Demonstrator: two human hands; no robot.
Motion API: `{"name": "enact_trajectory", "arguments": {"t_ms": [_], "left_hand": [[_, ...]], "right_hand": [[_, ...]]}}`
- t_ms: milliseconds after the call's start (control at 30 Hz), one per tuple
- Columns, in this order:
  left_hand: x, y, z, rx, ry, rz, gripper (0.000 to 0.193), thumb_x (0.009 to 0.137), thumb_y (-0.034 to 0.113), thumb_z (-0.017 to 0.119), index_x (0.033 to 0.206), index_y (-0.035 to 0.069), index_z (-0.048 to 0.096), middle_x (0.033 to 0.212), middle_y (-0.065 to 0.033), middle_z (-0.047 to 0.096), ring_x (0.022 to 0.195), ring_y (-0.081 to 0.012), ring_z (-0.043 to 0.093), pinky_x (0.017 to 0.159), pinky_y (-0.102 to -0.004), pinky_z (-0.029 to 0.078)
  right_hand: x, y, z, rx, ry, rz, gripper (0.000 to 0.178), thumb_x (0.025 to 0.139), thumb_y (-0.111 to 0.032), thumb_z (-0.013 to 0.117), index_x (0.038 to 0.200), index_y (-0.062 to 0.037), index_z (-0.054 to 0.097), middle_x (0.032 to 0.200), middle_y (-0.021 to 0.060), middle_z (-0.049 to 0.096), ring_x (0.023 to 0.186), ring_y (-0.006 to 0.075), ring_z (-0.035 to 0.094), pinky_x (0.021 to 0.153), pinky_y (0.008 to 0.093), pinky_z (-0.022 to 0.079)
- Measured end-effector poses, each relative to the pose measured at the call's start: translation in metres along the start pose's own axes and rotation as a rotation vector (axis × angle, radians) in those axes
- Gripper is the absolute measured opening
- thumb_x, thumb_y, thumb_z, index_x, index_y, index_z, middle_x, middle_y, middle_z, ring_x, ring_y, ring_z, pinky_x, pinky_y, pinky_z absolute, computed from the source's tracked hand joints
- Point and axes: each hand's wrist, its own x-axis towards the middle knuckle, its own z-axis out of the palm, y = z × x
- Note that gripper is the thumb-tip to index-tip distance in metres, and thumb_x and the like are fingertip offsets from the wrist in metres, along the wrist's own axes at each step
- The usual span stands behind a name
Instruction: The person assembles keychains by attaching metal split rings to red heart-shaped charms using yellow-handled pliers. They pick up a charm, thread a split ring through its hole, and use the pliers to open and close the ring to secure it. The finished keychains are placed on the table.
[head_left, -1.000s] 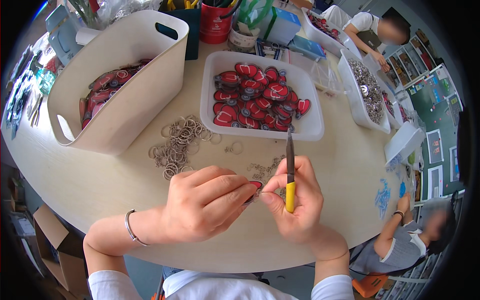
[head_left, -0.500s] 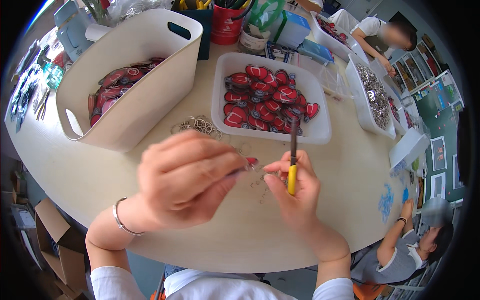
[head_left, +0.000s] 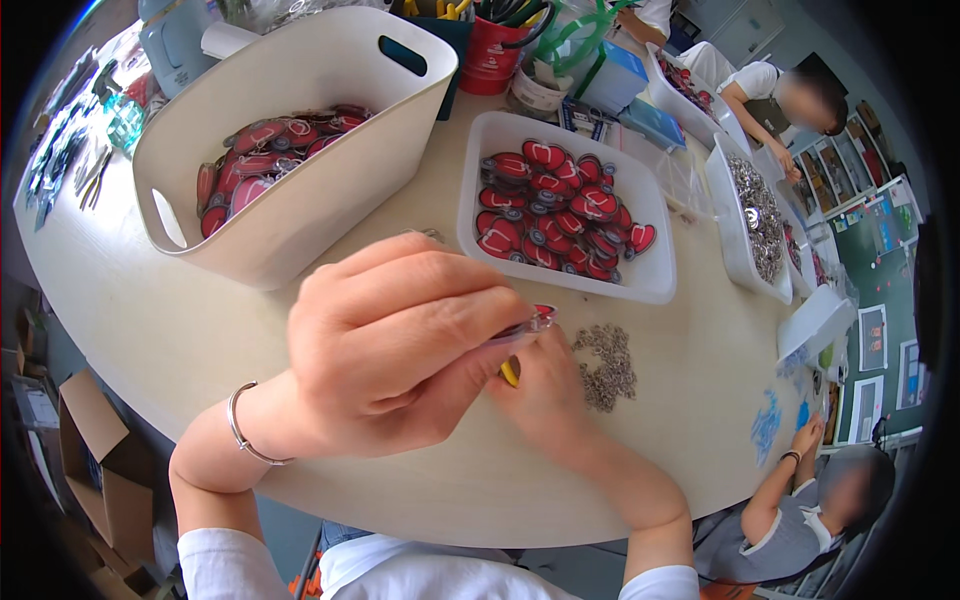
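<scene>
My left hand (head_left: 385, 345) is raised close to the camera, its fingers pinched on a small red and clear tag (head_left: 535, 320). Just behind it my right hand (head_left: 550, 390) grips a yellow-handled tool (head_left: 509, 373), of which only a bit of the handle shows. The two hands meet over the pale round table (head_left: 180, 330). A heap of small metal rings (head_left: 607, 365) lies just to the right of my right hand.
A white tray of red tags (head_left: 560, 215) sits beyond my hands. A tall white tub (head_left: 290, 215) with more red tags stands at left. Another tray with metal parts (head_left: 755, 225) is at right. A red cup of tools (head_left: 495, 50) is at the back. Two other people sit at right.
My left hand has lifted toward the camera and now hides much of the right hand and the tool. The view has shifted so the tub and trays sit lower.
</scene>
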Motion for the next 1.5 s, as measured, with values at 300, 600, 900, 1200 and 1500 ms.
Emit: {"name": "enact_trajectory", "arguments": {"t_ms": [300,600,900,1200,1500], "left_hand": [[-0.026,-0.003,0.041,-0.234,-0.076,-0.185,0.023,0.065,-0.005,0.073,0.086,0.000,0.067,0.082,-0.0113,0.067,0.065,-0.0242,0.064,0.055,-0.0301,0.051],[-0.046,-0.002,0.062,-0.388,-0.139,-0.264,0.024,0.068,-0.005,0.072,0.090,0.001,0.067,0.090,-0.0113,0.069,0.069,-0.0248,0.066,0.057,-0.0307,0.053],[-0.051,0.005,0.068,-0.502,-0.147,-0.296,0.026,0.068,-0.005,0.073,0.092,0.002,0.069,0.092,-0.0086,0.069,0.070,-0.0212,0.064,0.060,-0.0312,0.050],[-0.051,0.007,0.070,-0.512,-0.134,-0.290,0.024,0.068,-0.004,0.074,0.090,0.002,0.070,0.091,-0.0072,0.069,0.067,-0.0194,0.063,0.057,-0.0303,0.049],[-0.050,0.007,0.070,-0.522,-0.126,-0.297,0.023,0.067,-0.006,0.074,0.088,0.001,0.069,0.090,-0.0090,0.069,0.069,-0.0211,0.064,0.059,-0.0310,0.051]], "right_hand": [[0.000,0.004,-0.060,0.196,-0.044,0.113,0.020,0.066,-0.006,0.077,0.078,0.0030,0.063,0.094,0.0132,0.056,0.080,0.0298,0.058,0.070,0.0372,0.047],[-0.008,-0.014,-0.110,0.369,0.127,0.113,0.015,0.068,0.003,0.075,0.076,0.0046,0.063,0.090,0.0084,0.053,0.070,0.0152,0.056,0.062,0.0264,0.047],[-0.013,-0.029,-0.113,0.401,0.191,0.068,0.014,0.069,-0.005,0.077,0.075,0.0031,0.066,0.093,0.0093,0.052,0.071,0.0154,0.054,0.062,0.0254,0.044],[-0.016,-0.035,-0.111,0.480,0.260,0.099,0.017,0.069,-0.010,0.078,0.074,0.0021,0.067,0.091,0.0091,0.051,0.071,0.0149,0.053,0.061,0.0247,0.043],[-0.015,-0.041,-0.116,0.429,0.287,0.116,0.020,0.065,-0.015,0.079,0.070,0.0006,0.068,0.086,0.0078,0.049,0.070,0.0152,0.050,0.060,0.0247,0.040]]}}
